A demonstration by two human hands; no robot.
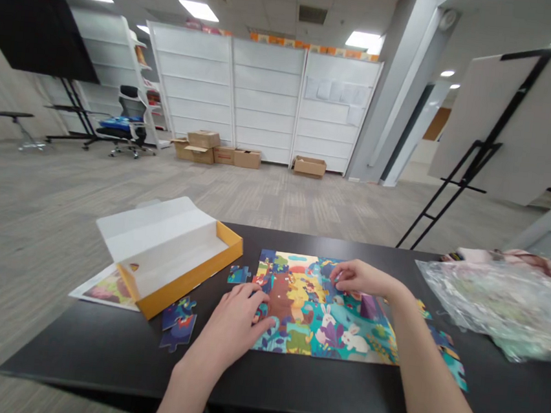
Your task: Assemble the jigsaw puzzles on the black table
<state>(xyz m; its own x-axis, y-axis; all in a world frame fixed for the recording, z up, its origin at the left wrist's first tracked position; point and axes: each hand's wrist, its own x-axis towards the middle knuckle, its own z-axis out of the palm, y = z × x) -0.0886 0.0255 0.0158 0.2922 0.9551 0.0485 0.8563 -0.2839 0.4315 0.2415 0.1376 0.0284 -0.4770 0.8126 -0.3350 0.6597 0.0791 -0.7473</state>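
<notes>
A colourful jigsaw puzzle with rabbits and other animals lies on the black table, largely joined together. My left hand rests over its left edge, palm down, fingers laid out and thumb apart. At the puzzle's upper right, my right hand has its fingers bent down and drawn together at the surface; whatever is between the fingertips is hidden. One loose blue puzzle piece lies just beyond my left hand. More dark blue pieces sit to its left, and others lie right of my right forearm.
An open yellow box with a white inside stands at the table's left, over a printed sheet. Crumpled clear plastic covers the right side. The black table has its near edge close to me. Cardboard boxes stand by far shelves.
</notes>
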